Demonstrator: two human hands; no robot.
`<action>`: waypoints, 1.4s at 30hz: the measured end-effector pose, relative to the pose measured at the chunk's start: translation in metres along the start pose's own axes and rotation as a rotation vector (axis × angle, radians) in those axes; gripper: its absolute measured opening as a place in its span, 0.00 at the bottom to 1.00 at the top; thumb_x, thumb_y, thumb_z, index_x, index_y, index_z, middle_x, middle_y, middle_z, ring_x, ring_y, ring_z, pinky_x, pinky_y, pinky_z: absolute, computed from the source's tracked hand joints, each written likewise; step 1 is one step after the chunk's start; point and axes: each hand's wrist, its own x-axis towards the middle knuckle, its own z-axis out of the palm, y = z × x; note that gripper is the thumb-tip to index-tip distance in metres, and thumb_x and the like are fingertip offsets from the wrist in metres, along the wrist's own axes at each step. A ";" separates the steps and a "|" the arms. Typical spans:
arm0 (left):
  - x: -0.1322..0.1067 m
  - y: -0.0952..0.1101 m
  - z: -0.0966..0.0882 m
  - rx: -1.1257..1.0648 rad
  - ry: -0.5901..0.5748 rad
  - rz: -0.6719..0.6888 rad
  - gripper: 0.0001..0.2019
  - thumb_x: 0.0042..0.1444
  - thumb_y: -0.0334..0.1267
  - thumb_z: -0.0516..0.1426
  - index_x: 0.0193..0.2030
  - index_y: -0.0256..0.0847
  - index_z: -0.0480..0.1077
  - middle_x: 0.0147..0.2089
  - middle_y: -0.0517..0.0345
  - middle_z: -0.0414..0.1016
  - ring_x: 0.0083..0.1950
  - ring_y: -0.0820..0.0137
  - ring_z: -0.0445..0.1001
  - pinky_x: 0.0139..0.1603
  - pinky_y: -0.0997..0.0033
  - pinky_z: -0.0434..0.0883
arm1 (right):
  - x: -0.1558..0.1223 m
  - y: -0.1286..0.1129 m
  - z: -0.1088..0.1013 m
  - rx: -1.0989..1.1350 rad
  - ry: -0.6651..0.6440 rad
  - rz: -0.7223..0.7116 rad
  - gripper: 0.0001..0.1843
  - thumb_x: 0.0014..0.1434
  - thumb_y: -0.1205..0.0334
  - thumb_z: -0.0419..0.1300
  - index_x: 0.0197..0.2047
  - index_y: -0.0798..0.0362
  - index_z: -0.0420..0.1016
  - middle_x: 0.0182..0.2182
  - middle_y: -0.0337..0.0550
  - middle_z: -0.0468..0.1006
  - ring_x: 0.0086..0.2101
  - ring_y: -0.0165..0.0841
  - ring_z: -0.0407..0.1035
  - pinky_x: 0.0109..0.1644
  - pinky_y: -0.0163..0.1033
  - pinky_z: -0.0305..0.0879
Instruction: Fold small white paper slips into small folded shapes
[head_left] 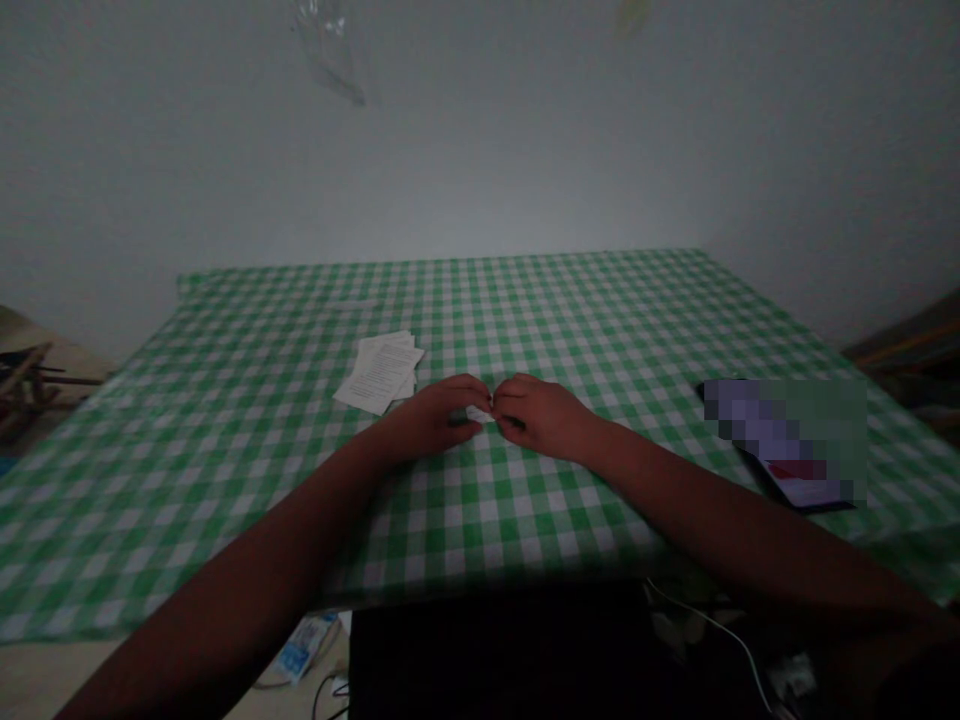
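Closely, left hand [431,418] and right hand [541,418] meet at centre, fingers pinching small white paper [478,413]; loose printed sheets [379,372] lie nearby on green gingham tablecloth [480,530].

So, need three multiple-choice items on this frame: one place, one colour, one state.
1. Where is the paper stack relative to the hands?
A) left of them
B) right of them
C) under them

2. What colour are the tablecloth checks, alongside white?
A) red
B) blue
C) green

3. How do the left hand and right hand stand?
A) far apart
B) fingertips meeting at a small white slip
C) both flat on the cloth

1 A: the stack lies left of and beyond them.
2 C: the cloth shows green-and-white checks.
3 B: the fingertips meet at the slip.
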 end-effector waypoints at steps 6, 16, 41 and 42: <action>-0.003 0.004 -0.011 0.041 0.027 -0.126 0.14 0.59 0.33 0.57 0.52 0.43 0.70 0.53 0.52 0.71 0.55 0.65 0.71 0.59 0.57 0.69 | 0.000 0.002 -0.002 -0.021 -0.041 0.020 0.07 0.63 0.67 0.56 0.37 0.53 0.76 0.41 0.46 0.76 0.42 0.37 0.67 0.46 0.43 0.65; 0.003 0.006 -0.004 0.088 0.059 -0.411 0.11 0.59 0.40 0.56 0.47 0.42 0.72 0.40 0.56 0.76 0.39 0.67 0.73 0.43 0.65 0.71 | -0.002 -0.010 -0.011 -0.075 -0.091 0.025 0.08 0.64 0.65 0.56 0.39 0.55 0.78 0.43 0.49 0.76 0.43 0.39 0.66 0.48 0.46 0.66; 0.005 0.027 0.008 0.080 0.240 -0.158 0.15 0.58 0.37 0.60 0.52 0.42 0.68 0.47 0.54 0.73 0.49 0.65 0.73 0.52 0.60 0.71 | 0.003 -0.003 -0.008 0.546 0.334 0.299 0.04 0.61 0.60 0.63 0.35 0.50 0.77 0.33 0.39 0.75 0.36 0.32 0.70 0.44 0.41 0.65; 0.005 0.028 0.006 0.119 0.255 -0.114 0.14 0.59 0.37 0.60 0.51 0.42 0.68 0.48 0.53 0.73 0.51 0.64 0.72 0.54 0.59 0.70 | 0.002 -0.003 -0.009 0.480 0.319 0.248 0.05 0.62 0.60 0.62 0.36 0.50 0.76 0.33 0.40 0.75 0.38 0.33 0.70 0.46 0.42 0.64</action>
